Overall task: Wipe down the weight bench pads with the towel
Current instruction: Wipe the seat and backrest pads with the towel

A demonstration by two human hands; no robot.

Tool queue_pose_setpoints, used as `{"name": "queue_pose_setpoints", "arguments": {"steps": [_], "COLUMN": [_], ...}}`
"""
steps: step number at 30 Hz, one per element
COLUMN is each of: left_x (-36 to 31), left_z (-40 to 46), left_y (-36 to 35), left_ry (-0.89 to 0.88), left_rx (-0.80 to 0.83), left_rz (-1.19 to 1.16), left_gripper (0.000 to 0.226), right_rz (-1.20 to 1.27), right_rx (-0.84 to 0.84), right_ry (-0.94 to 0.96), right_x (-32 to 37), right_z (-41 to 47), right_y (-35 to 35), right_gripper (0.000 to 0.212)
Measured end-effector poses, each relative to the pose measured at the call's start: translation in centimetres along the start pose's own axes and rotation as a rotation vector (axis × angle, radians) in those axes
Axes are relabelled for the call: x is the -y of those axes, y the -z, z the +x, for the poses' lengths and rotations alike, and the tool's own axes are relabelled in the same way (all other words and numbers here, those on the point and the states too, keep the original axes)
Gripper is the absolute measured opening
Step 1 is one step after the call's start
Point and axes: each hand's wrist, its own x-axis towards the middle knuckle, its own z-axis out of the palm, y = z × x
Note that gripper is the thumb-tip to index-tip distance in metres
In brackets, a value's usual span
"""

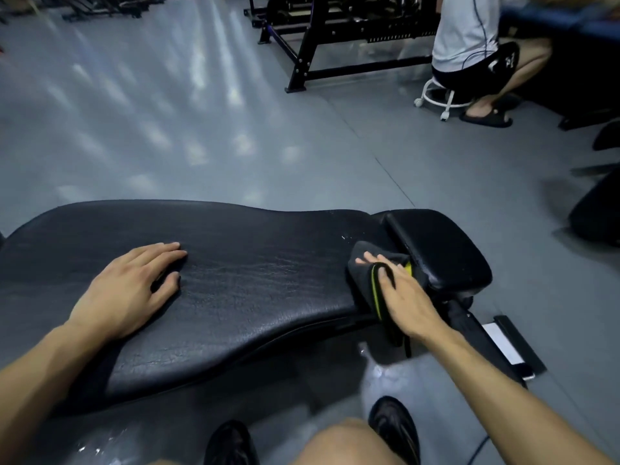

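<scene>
The left hand [134,290] lies flat on the long back pad [241,283] of the weight bench, fingers straight and spread a little, its grip wide and holding nothing. Well off to that hand's right, the right hand [399,297] presses the towel [360,263] against the narrow end of the same pad, fingers mostly straight on top of the cloth; one finger passes under a black loop of the towel (edged in yellow-green), so the grip is flat rather than curled round it. The towel is dark grey, bunched under the palm, and part of it hangs down over the pad's near edge below the wrist. Just beyond the right hand's fingertips sits the smaller seat pad [443,250], apart from the back pad by a narrow gap. Below the right forearm the bench's black frame [476,333] runs toward the grey floor [235,129]. Far beyond the right hand a person [469,45] sits on a white stool [436,95].
</scene>
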Motion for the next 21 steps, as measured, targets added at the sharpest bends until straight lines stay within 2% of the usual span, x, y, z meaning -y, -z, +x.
{"name": "queue_pose_setpoints", "arguments": {"steps": [2,3,7,10,12,15,16,17,21], "left_x": [0.0,-0.1,-0.8,-4.1,-7.1,-9.6,-9.7,-9.7,-9.5], "left_z": [0.1,0.0,0.7,2.6,4.3,5.4,5.4,5.2,4.9], "left_y": [0.0,0.0,0.1,-0.5,-1.4,-3.0,-3.5,-3.8,-4.7], "left_ry": [-0.001,-0.003,0.009,-0.084,-0.188,-0.231,-0.215,-0.201,-0.194], "left_rx": [-0.002,-0.002,0.017,0.064,0.106,0.134,0.120,0.100,0.057], "left_rz": [-0.002,0.001,0.027,0.014,0.016,0.050,0.042,0.025,-0.023], "left_gripper": [0.065,0.065,0.068,0.071,0.069,0.057,0.056,0.057,0.059], "right_rz": [0.040,0.005,-0.024,0.004,0.024,0.095,0.102,0.090,-0.029], "right_rx": [-0.104,-0.127,-0.017,0.091,0.090,-0.048,-0.083,-0.096,-0.021], "right_ry": [-0.163,-0.137,0.200,0.265,0.173,-0.278,-0.363,-0.358,0.136], "right_x": [0.1,0.8,3.0,1.9,0.7,-1.3,-1.3,-0.9,0.7], "right_z": [0.4,0.1,-4.2,-5.3,-3.5,0.4,1.0,1.0,-2.9], "right_y": [-0.3,-1.1,-4.3,-2.5,-0.7,1.7,1.8,1.3,-2.8], "right_gripper": [0.050,0.048,0.049,0.051,0.051,0.068,0.070,0.068,0.058]}}
